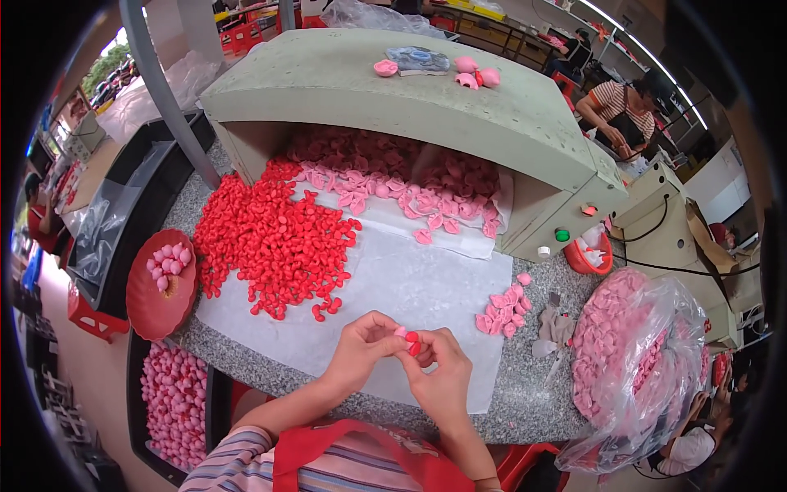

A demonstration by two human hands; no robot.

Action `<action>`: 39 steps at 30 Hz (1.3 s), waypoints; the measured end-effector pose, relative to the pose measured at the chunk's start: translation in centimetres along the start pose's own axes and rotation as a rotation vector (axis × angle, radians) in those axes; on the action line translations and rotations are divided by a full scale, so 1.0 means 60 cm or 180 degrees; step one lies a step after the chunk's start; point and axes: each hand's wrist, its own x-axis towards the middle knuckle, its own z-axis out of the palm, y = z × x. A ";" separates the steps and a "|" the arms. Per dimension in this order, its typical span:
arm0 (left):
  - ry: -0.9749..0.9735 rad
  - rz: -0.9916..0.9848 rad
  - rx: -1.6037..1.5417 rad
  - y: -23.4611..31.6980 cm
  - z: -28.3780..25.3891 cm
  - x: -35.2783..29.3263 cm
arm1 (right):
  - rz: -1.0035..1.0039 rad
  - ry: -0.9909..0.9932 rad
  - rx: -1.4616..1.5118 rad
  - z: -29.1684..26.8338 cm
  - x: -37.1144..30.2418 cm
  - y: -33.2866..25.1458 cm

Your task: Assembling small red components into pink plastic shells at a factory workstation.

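Note:
Above the front part of a white sheet (393,287), my two hands meet fingertip to fingertip. A small rounded pink piece (400,331) is pinched in my left hand (361,348). Between the thumb and fingers of my right hand (441,371) is a small glossy red piece (413,344), close against the pink one; whether they are joined I cannot tell. A big heap of similar red pieces (270,242) spreads beyond my left hand. Loose pink shell-like pieces (502,312) lie to the right on the sheet's edge.
A pale green machine housing (393,90) arches over more pink shells (410,184). On the left are a red scalloped dish (147,287) and a black bin of pink balls (174,402). A clear plastic bag (631,353) of pink shells and a red basket (592,261) stand right. People sit farther off.

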 end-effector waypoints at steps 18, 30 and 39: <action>-0.0331 -0.0190 -0.0821 -0.021 -0.011 0.002 | -0.0865 -0.0108 -0.0611 -0.001 0.011 0.048; -0.0201 -0.1063 -0.1553 -0.027 -0.011 0.016 | 0.0337 -0.0572 -0.0583 -0.020 0.023 0.027; -0.0150 -0.0148 0.0238 0.020 0.005 -0.011 | -0.0678 -0.0372 -0.0541 -0.009 0.024 0.023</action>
